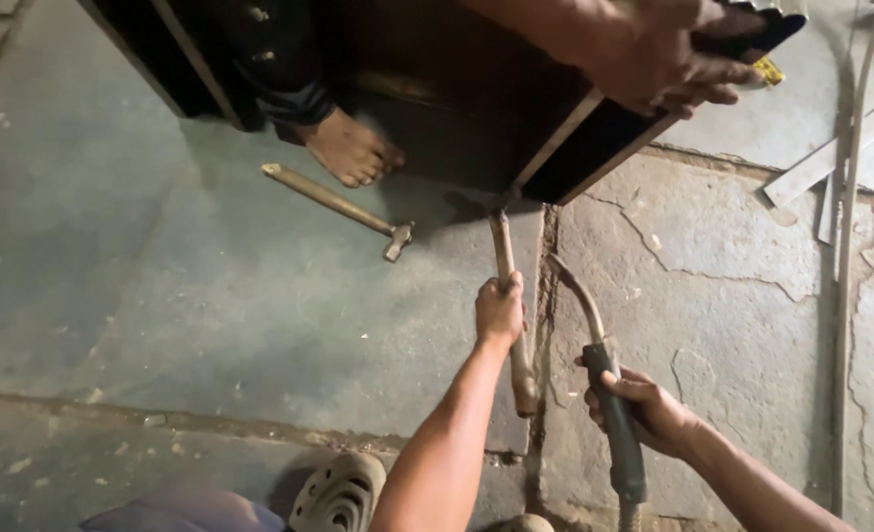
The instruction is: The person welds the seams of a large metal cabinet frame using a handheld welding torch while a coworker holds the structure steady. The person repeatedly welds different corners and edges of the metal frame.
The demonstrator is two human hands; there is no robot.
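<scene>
1. The left hand (499, 310) grips a wooden hammer (512, 315), its head up against the dark metal frame (594, 138).
2. The right hand (653, 409) holds a welding torch (609, 414) just beside it.
3. Another person's hand (663, 64) holds the frame.
4. A second hammer (338, 210) lies on the floor (161, 276) near a bare foot (353, 148).

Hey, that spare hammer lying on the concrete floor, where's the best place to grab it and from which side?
Probably the wooden handle of the spare hammer, around its middle or toward the free upper-left end. It lies flat on the concrete floor with open space on the near side, so come from above there. The metal head sits lower right, and another person's bare foot crowds the far side.
</scene>
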